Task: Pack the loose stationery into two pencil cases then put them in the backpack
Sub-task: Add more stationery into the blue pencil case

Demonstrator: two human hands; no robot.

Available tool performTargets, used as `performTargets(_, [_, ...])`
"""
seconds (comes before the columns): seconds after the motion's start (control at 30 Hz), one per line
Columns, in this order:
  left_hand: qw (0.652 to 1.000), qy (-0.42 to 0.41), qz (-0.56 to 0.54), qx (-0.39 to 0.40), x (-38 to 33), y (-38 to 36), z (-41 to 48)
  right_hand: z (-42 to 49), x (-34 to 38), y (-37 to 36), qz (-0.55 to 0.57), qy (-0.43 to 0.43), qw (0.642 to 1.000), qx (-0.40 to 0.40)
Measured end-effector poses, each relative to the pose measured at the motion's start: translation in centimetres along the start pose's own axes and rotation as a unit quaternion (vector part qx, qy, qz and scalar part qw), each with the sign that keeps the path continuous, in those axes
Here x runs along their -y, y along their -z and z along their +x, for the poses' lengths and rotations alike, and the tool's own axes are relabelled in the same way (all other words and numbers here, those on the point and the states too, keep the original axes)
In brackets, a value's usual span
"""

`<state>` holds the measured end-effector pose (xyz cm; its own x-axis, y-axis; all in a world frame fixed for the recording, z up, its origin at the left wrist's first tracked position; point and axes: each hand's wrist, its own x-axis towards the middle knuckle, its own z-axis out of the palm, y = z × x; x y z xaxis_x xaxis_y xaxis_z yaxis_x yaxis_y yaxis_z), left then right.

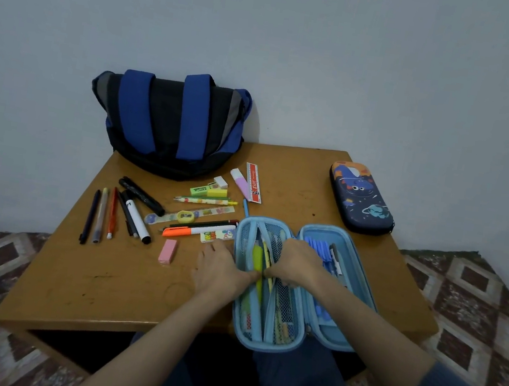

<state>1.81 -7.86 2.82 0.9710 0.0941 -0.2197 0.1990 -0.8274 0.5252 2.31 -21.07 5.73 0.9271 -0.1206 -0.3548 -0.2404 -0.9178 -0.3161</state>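
Open blue case [297, 346]: lying over the table's [102, 286] near edge, pens filling its mesh pockets.
Left hand [221, 271]: fingers lying spread beside it, thumb at the pocket.
Right hand [297, 264]: curling into the pocket; what it is pinching, I cannot tell.
Closed case [362, 198]: sitting at the far right corner.
Backpack [171, 122]: sitting at the far left corner.
Loose stationery [168, 251]: lying between backpack and left hand.

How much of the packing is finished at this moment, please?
Done: some pens sit in the open blue pencil case. In hand: the left hand and right hand work at its mesh pocket. Left: loose stationery lies on the table; the dark pencil case is closed; both cases are outside the backpack.
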Motion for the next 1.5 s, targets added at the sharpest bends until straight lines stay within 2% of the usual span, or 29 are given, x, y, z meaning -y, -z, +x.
performTargets(0.3, [0.999, 0.03, 0.012, 0.017, -0.2, -0.1, -0.5, 0.0, -0.4, 0.0, 0.063, -0.012, 0.998, 0.028])
performTargets(0.53, [0.995, 0.012, 0.023, 0.092, 0.2, -0.1, -1.3, -0.1, -0.7, 0.1, 0.148, -0.025, 0.988, 0.035])
performTargets(0.67, [0.997, 0.012, 0.024, 0.074, 0.4, 0.1, -1.1, -0.3, -0.5, 0.1, 0.154, -0.017, 0.988, 0.018])
performTargets(0.83, [0.993, -0.017, 0.061, 0.099, 0.5, -0.1, -1.0, -0.7, -0.1, -0.1, 0.173, 0.003, 0.985, 0.022])
performTargets(0.93, [0.995, -0.027, 0.006, 0.099, 1.6, 0.1, 0.0, -0.6, 0.0, -0.2, 0.19, 0.005, 0.981, 0.034])
performTargets(1.03, [0.994, -0.043, -0.095, 0.036, 3.1, 1.3, 0.7, -0.5, -0.1, -0.2, 0.188, 0.004, 0.982, 0.036])
performTargets(1.13, [0.986, -0.088, -0.093, -0.11, 5.4, 3.4, 1.6, 0.0, 0.3, -0.2, 0.173, 0.044, 0.984, -0.024])
performTargets(1.2, [0.979, -0.086, -0.087, -0.165, 7.5, 4.6, 2.4, 0.4, 1.2, -0.2, 0.176, 0.071, 0.979, -0.072])
performTargets(1.27, [0.979, -0.07, -0.048, -0.185, 9.6, 5.3, 3.2, 1.1, 2.6, -0.2, 0.166, 0.094, 0.976, -0.104])
performTargets(1.4, [0.976, -0.075, 0.009, -0.203, 12.5, 5.3, 3.4, 2.4, 6.2, -0.4, 0.143, 0.143, 0.974, -0.107])
performTargets(1.5, [0.972, -0.062, -0.036, -0.222, 13.4, 4.8, 3.3, 3.3, 8.6, -0.9, 0.13, 0.178, 0.969, -0.108])
